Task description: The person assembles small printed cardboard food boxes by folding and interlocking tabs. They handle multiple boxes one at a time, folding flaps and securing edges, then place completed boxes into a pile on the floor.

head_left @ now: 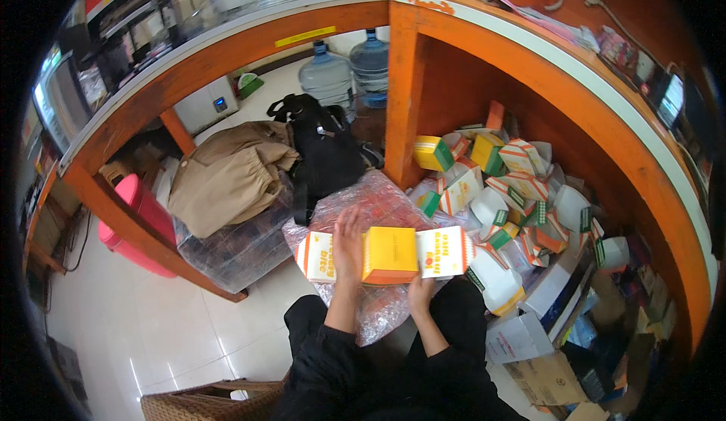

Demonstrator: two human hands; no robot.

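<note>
A partly folded food carton point(389, 251), with a yellow middle panel, an orange lower edge and white printed flaps on both sides, is in front of me above my knees. My left hand point(347, 251) stands upright over its left flap, close to the yellow part, with the fingers stretched out. From below, my right hand point(420, 294) grips the lower edge of the right flap, thumb in front and the other fingers hidden behind. Under the carton lies a bundle wrapped in clear plastic point(378, 319).
To the right, an orange cubby point(404, 96) holds a pile of folded cartons point(463, 192), with cardboard boxes point(556, 379) in front. At the left are a tan jacket point(227, 175), a black bag point(325, 145) and a pink bin point(136, 228). Water jugs point(327, 77) stand behind.
</note>
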